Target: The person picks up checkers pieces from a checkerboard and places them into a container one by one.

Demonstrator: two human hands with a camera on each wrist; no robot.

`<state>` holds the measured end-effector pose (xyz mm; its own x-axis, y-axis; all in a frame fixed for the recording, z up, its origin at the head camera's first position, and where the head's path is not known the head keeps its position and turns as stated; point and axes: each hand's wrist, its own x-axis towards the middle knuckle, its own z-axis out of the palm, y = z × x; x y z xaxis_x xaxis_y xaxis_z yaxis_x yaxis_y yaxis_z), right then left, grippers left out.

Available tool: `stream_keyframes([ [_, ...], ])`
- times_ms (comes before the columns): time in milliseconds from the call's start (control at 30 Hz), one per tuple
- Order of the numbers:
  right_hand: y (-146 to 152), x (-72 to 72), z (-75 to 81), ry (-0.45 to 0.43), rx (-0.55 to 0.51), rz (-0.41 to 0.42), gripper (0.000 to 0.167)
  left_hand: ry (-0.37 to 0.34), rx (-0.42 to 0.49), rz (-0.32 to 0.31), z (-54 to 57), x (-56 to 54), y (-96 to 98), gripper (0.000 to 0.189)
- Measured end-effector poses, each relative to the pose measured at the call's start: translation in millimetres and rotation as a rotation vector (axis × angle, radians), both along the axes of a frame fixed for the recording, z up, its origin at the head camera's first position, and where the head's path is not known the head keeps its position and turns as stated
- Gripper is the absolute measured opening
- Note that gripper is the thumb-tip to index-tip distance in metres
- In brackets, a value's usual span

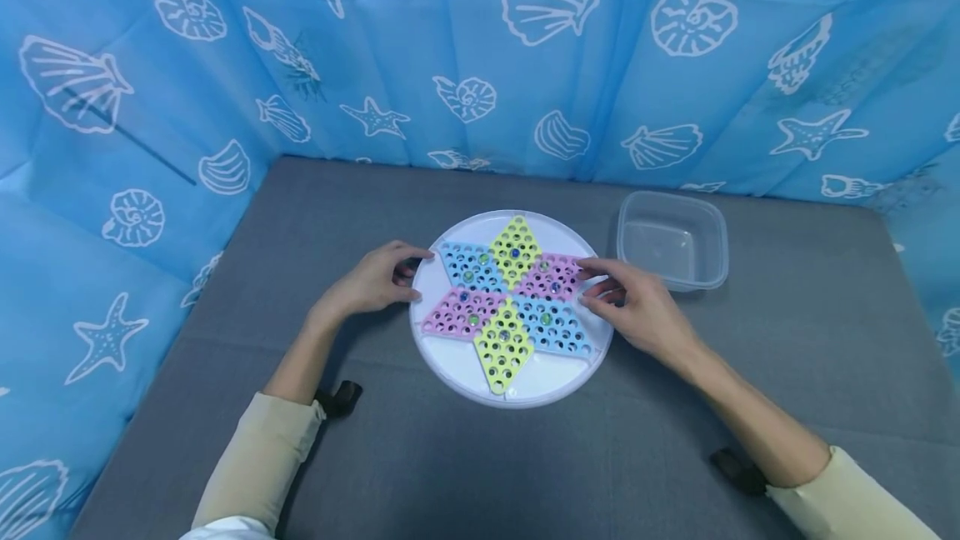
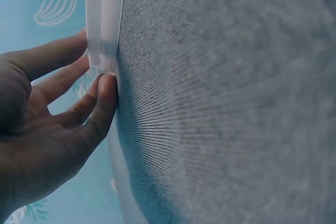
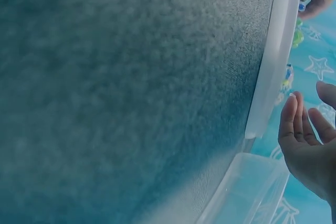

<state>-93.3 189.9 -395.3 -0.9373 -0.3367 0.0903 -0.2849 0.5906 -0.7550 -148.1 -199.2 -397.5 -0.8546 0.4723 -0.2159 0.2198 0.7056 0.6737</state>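
Note:
A round white Chinese checkers board [image 1: 551, 382] lies on the grey table, its star of yellow, pink and blue sections full of holes. Several glass marbles, such as a green marble [image 1: 546, 318] and a blue marble [image 1: 515, 253], sit in them. At the left rim, my left hand [image 1: 372, 277] touches the board's edge with spread fingertips, seen closer as the hand [image 2: 58, 114] in the left wrist view. My right hand [image 1: 637, 302] hovers over the right side by a pink section [image 1: 536, 282], fingers loosely bent and thumb apart; nothing shows between them.
A clear plastic container [image 1: 671, 240], its top uncovered, stands behind and right of the board, close to my right hand. Behind the table [image 1: 465, 473] hangs a blue curtain [image 1: 480, 48] printed with shells and starfish.

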Motion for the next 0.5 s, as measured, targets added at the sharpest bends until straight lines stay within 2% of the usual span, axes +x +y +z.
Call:
stream_keyframes([
  [333,-8.6,-8.0,-8.7,-0.040,0.033,-0.002,0.048,-0.061,0.046,-0.002,-1.5,-3.2,-2.3,0.068],
  [500,-11.2,-12.3,-10.8,-0.080,0.043,0.013,0.046,-0.118,0.118,0.012,-6.8,-8.5,-4.4,0.068],
])
